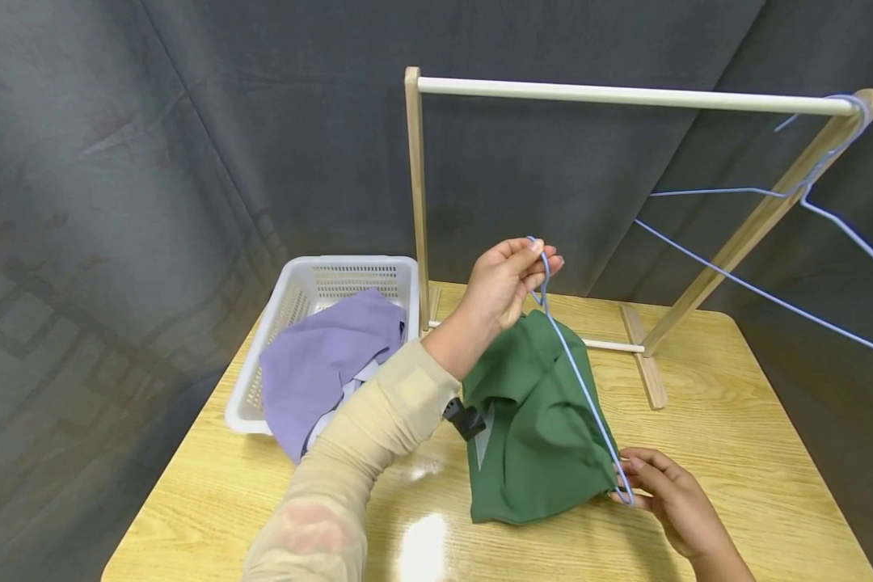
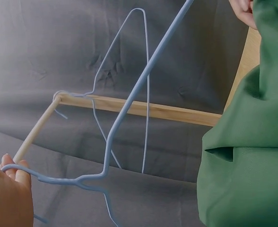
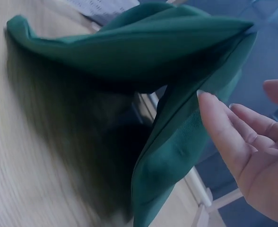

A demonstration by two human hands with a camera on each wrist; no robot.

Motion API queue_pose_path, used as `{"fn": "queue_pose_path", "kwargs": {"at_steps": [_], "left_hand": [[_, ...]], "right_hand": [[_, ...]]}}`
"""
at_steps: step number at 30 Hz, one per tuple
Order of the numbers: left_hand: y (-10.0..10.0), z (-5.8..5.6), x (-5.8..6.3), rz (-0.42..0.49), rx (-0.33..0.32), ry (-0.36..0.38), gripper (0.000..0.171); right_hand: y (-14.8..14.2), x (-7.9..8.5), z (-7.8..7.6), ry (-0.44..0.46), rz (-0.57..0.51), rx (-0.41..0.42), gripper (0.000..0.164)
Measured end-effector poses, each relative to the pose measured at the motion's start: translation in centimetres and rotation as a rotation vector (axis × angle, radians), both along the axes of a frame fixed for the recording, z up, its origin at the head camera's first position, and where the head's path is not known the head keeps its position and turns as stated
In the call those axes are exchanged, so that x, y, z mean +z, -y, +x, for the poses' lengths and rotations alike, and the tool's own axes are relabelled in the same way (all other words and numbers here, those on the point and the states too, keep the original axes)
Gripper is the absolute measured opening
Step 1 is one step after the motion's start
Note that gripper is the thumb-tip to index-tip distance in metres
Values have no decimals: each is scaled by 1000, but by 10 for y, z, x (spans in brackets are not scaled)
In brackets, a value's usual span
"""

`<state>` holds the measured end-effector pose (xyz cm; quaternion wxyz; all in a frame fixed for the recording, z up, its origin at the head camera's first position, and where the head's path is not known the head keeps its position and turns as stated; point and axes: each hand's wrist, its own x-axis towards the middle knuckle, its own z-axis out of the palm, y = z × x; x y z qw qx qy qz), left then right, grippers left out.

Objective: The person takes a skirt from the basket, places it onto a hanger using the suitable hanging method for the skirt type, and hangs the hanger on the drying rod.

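Left hand (image 1: 512,279) pinching hook of blue hanger (image 1: 578,372), mid-frame; hanger slanting toward lower right, crossing in front of green garment (image 1: 546,453) resting on bench (image 1: 706,440). Right hand (image 1: 680,505), lower right, fingers loosely extended, touching garment edge beside hanger's end. Purple cloth (image 1: 327,356) lying in white basket (image 1: 246,396), left of centre. Second hanger (image 1: 818,167) hanging from rack (image 1: 626,94), upper right.

I find passage beneath the white top rail (image 1: 589,91), left of the suspended blue wire hanger (image 1: 807,179). I record the sleeved left forearm (image 1: 349,461) obstructing the gap between the white plastic basket (image 1: 342,279) and the green garment (image 1: 546,453).
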<state>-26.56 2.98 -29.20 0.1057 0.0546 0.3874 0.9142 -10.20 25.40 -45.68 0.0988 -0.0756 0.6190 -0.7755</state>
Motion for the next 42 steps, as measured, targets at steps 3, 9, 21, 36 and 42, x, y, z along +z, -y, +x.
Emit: {"fn": "queue_pose_path", "kwargs": {"at_steps": [3,9,21,36,42], "left_hand": [[-1,-1,0,8,4,7,17],[-2,-3,0,18,8,15,19],[-6,-8,-2,11,32,10,18],[-10,-9,-1,20,79,10,15],[-10,-9,0,14,85,8,14]], "right_hand": [[1,5,-2,-2,-91,80,35],[1,12,-5,2,-220,210,42],[6,26,-7,6,-104,248,39],[24,27,0,105,77,4,28],[30,29,0,137,106,-28,28]]}}
